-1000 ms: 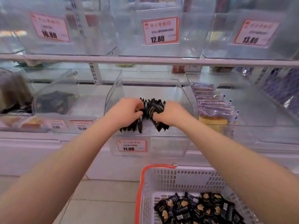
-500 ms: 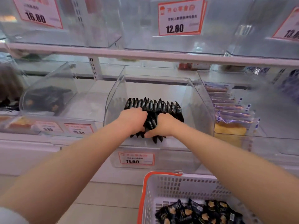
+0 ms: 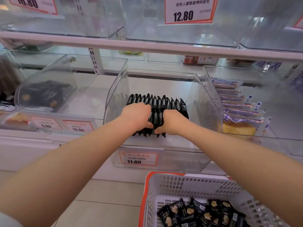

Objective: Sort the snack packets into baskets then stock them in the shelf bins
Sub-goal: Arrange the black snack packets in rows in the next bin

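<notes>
Change: since a second ago, bundle lowered from above the bin front onto the bin floor; packets now fanned upright in a row rather than bunched between the fists; view closer to the shelf.
Left bin (image 3: 49,95): clear, dark packets heaped behind its curved wall, just beside the middle bin.
Price tags: 15.80 tag (image 3: 77,126) on the left bin front; 11.80 tag (image 3: 138,158) on the middle bin front; 12.80 tag (image 3: 188,10) on the shelf above.
Left hand (image 3: 136,117): knuckles up, fingers curled down over the left end of the row, thumb tucked under at the near edge; gripping the packets.
Black packets (image 3: 157,102): standing on edge, packed side by side, in the middle bin's centre, pressed between both hands.
Middle bin (image 3: 114,89): clear, open top; bare floor left and right of the row, more behind it up to the back wall; a narrow strip between the row's near edge and the front lip.
Right hand (image 3: 173,122): curled around the right half of the row, thumb pointing inward toward the left thumb, nearly touching; holding the packets.
Right bin (image 3: 278,112): purple-and-white wrapped cakes (image 3: 237,110) stacked against its left wall.
Basket (image 3: 172,182): white, orange rim, below the middle bin on the floor side; more black packets lying loose in its bottom; near wall clear of both forearms.
</notes>
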`<state>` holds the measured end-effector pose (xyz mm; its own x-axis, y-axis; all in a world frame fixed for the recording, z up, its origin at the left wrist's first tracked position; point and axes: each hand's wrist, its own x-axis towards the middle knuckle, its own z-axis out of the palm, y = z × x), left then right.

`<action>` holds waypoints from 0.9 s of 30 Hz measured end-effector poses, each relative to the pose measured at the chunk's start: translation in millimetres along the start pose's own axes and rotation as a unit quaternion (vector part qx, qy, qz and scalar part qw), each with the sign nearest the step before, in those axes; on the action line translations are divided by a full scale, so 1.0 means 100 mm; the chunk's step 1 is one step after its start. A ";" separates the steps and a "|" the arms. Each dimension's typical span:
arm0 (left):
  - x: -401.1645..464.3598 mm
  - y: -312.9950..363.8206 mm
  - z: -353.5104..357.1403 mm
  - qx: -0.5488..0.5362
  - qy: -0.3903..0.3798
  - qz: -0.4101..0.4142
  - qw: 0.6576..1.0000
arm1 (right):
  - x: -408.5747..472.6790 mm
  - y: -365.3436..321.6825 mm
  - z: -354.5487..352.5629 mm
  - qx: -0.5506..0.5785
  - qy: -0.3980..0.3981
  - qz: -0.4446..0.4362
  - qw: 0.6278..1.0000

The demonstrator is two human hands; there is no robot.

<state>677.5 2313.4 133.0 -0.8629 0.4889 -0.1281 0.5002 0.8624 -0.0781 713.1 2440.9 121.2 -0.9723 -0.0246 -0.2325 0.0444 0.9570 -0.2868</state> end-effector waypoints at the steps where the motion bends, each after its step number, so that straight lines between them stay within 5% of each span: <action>1: 0.01 0.01 0.00 0.005 0.011 -0.001 1.000 | 0.01 -0.01 0.00 -0.004 0.007 0.009 1.000; 11: -0.12 -0.01 -0.06 0.033 -0.062 0.055 0.996 | -0.13 0.01 -0.15 -0.072 -0.041 -0.017 0.996; 20: -0.91 0.51 -0.46 -0.069 0.154 0.233 0.958 | -1.41 0.28 -0.32 0.093 0.148 -0.114 0.978; 27: -1.20 1.26 0.30 -0.005 0.002 0.323 0.946 | -1.93 1.12 0.75 0.053 -0.029 -0.019 0.998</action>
<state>846.3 2359.8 109.0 -0.3780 0.9148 -0.1422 0.9226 0.3850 0.0245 923.4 2531.1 64.0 -0.9588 -0.0799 -0.2726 0.0351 0.9190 -0.3926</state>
